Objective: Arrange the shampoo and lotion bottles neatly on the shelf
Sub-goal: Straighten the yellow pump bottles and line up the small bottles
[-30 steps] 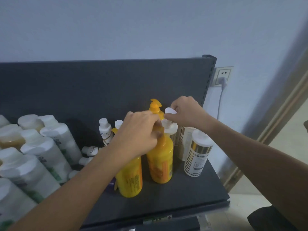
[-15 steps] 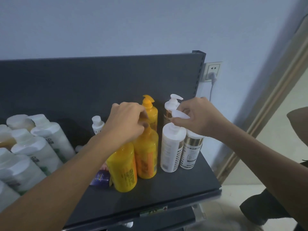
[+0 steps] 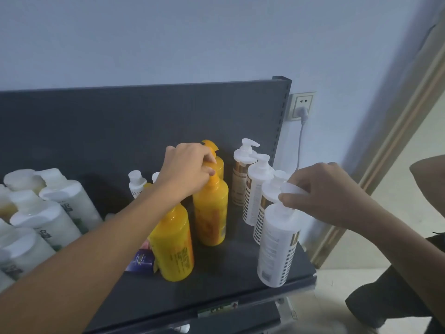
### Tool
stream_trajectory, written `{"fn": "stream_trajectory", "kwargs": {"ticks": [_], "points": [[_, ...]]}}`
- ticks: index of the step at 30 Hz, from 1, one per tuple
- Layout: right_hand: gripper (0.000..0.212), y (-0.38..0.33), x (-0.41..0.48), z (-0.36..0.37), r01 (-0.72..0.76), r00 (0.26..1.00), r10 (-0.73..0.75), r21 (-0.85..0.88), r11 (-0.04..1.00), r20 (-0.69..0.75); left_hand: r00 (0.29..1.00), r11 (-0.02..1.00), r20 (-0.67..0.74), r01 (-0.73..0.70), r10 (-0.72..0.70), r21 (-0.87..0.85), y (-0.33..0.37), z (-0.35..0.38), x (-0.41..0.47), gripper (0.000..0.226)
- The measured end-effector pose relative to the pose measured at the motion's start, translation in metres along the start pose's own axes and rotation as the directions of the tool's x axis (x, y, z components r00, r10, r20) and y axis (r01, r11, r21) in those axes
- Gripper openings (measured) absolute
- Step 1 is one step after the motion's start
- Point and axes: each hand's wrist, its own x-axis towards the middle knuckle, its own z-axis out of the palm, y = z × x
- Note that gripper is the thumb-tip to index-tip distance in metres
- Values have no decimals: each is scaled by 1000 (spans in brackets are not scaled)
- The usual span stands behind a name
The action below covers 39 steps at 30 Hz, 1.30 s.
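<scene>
At the front right corner of the shelf, nearest the viewer, the front white bottle stands upright close to the edge, long axis vertical. Directly above it the right hand, reaching in from the right, has a narrow grip: thumb and fingertips pinch the white pump head, so the bottle's body lies straight below the grip. Behind it, the white row of three more pump bottles runs away and leftward towards the back panel; whether the front bottle touches the next cannot be told. Any closing-up would probably carry it back and left along that line. Left of this, the left hand grips the neck of the middle yellow bottle, upright between the front yellow bottle and a rear one.
</scene>
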Motion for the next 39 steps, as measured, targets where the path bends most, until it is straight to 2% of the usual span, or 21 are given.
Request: {"fn": "stream_trajectory", "kwargs": {"ticks": [8,11,14,17,19,22,25,29,33,37,39], "points": [[16,10,3,-6,-79,996,82,-106,991,20,1000,1000,-3,-12,12,14,2,5,7,18],[20,9,9,-9,-115,989,127,-154,981,73,997,999,73,-37,35,24,-3,-2,7,26],[34,3,14,-11,-115,979,160,-306,945,127,984,999,171,-52,51,0,-7,-18,3,42],[39,-18,15,-13,-33,999,42,-429,903,11,985,1000,173,-21,20,0,-24,-36,-6,47],[36,-43,18,-6,82,993,-104,-331,940,-47,988,999,154,26,-31,37,-41,-47,-18,43],[35,-85,32,22,277,961,-273,-209,938,46,984,985,128,108,-125,133,-67,-59,-43,33],[47,-126,48,61,412,907,-392,-134,901,153,976,970,94,177,-194,167,-87,-70,-70,25],[51,-167,61,105,489,862,-460,-112,865,215,961,950,98,235,-258,205,-105,-81,-103,24],[48,-178,63,126,503,864,-475,-252,827,165,943,937,148,257,-297,237,-108,-83,-125,22],[60,-175,55,127,502,863,-454,-282,818,219,931,931,197,251,-307,264,-108,-76,-137,27],[58,-171,53,124,493,866,-434,-284,822,247,927,931,226,233,-301,282,-109,-72,-141,31]]}}
